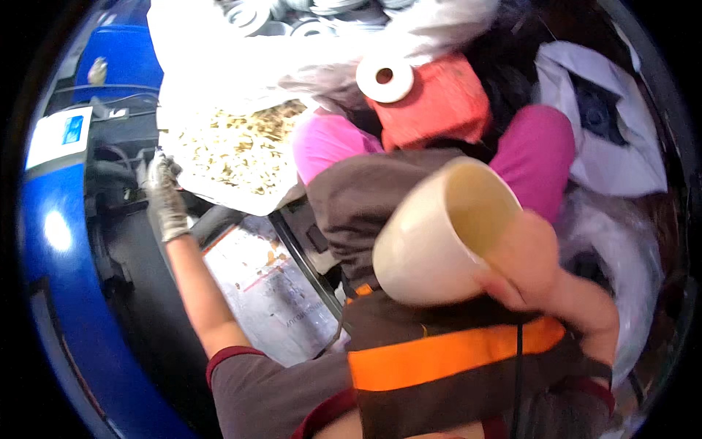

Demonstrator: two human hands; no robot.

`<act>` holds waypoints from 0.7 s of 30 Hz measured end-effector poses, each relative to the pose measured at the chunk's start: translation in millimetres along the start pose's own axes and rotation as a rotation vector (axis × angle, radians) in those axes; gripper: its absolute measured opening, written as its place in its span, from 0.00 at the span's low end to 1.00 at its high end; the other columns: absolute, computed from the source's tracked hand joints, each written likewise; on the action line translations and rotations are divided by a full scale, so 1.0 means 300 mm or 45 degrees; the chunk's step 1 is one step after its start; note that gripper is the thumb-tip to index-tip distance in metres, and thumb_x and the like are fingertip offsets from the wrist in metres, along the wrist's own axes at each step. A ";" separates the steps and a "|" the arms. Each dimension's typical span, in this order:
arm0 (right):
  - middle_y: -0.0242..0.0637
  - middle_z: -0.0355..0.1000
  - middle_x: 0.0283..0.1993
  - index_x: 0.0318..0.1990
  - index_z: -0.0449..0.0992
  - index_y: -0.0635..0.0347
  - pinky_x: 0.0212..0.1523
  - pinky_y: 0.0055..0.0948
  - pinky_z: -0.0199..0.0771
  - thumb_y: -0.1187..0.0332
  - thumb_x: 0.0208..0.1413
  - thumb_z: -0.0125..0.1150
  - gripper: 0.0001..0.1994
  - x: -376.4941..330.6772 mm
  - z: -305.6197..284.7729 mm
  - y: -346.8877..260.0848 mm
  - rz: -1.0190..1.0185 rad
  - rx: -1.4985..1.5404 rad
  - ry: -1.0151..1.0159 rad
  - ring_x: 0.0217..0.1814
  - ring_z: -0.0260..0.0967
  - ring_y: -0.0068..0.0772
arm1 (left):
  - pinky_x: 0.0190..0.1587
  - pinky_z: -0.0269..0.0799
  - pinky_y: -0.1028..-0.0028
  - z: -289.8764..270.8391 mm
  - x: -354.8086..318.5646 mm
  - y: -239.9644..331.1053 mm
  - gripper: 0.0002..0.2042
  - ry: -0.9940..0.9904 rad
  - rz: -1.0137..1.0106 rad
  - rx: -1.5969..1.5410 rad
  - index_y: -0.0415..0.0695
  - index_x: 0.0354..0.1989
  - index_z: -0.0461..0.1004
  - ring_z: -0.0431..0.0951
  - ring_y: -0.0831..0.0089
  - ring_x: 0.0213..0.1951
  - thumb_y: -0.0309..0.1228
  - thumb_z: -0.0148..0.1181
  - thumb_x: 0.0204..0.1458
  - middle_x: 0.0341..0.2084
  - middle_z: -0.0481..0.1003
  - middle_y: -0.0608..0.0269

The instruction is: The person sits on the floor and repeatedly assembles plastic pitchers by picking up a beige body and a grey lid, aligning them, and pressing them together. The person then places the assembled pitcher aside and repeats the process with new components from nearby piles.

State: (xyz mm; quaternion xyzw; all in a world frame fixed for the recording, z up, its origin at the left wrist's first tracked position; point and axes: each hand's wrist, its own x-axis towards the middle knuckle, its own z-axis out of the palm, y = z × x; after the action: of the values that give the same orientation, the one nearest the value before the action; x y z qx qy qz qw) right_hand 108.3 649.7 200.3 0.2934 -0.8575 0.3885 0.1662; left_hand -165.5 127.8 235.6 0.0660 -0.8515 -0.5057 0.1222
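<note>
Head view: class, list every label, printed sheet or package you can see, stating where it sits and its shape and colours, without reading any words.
Label: upper left, on the blue machine; white rectangle with a small blue square.
Printed sheet: centre, below the tray, right of the left forearm; pale grey with orange marks.
Clear bag: top, above the tray of pale bits; see-through plastic.
Tape roll: top centre, on a red block; white ring.

A cream cup [431, 241] and heaped cloth bundles [439, 102] crowd the right; the dark gap [139, 278] lies open at left.
</note>
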 end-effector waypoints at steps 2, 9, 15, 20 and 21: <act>0.34 0.63 0.19 0.21 0.69 0.54 0.23 0.34 0.60 0.63 0.47 0.63 0.11 0.045 0.053 0.013 0.123 0.027 0.181 0.21 0.62 0.37 | 0.53 0.63 0.65 0.074 -0.009 0.124 0.24 -0.051 0.550 1.528 0.41 0.47 0.71 0.72 0.56 0.47 0.49 0.52 0.52 0.38 0.74 0.49; 0.39 0.70 0.30 0.30 0.72 0.57 0.35 0.37 0.67 0.59 0.49 0.61 0.12 0.139 0.149 0.051 0.272 0.090 0.154 0.33 0.68 0.43 | 0.47 0.69 0.62 0.765 -0.445 0.321 0.16 -0.552 1.000 0.591 0.47 0.43 0.75 0.73 0.52 0.45 0.41 0.60 0.49 0.42 0.73 0.48; 0.38 0.69 0.36 0.39 0.73 0.55 0.42 0.37 0.64 0.57 0.48 0.62 0.15 0.031 0.110 0.066 0.329 0.164 0.040 0.40 0.67 0.43 | 0.49 0.69 0.66 0.835 -0.544 0.268 0.15 -0.747 1.019 0.377 0.46 0.45 0.74 0.72 0.56 0.49 0.21 0.52 0.47 0.48 0.71 0.52; 0.36 0.68 0.38 0.39 0.74 0.53 0.48 0.40 0.61 0.55 0.46 0.63 0.17 0.069 0.084 0.043 0.251 -0.006 0.103 0.43 0.65 0.40 | 0.50 0.68 0.65 0.434 -0.153 0.084 0.18 -0.450 0.644 1.747 0.49 0.54 0.68 0.71 0.53 0.50 0.33 0.51 0.53 0.51 0.68 0.44; 0.36 0.68 0.38 0.40 0.73 0.53 0.48 0.41 0.61 0.54 0.45 0.63 0.17 0.074 0.108 0.062 0.279 -0.059 0.117 0.43 0.65 0.41 | 0.52 0.66 0.65 0.460 -0.175 0.103 0.17 -0.337 0.688 1.681 0.47 0.54 0.68 0.69 0.55 0.52 0.34 0.51 0.55 0.52 0.68 0.46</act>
State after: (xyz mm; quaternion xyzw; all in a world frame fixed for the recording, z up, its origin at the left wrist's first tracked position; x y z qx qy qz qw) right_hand 77.6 626.5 180.3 0.1758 -0.8846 0.3976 0.1686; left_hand -152.6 271.6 192.1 -0.1486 -0.9734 0.1579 0.0735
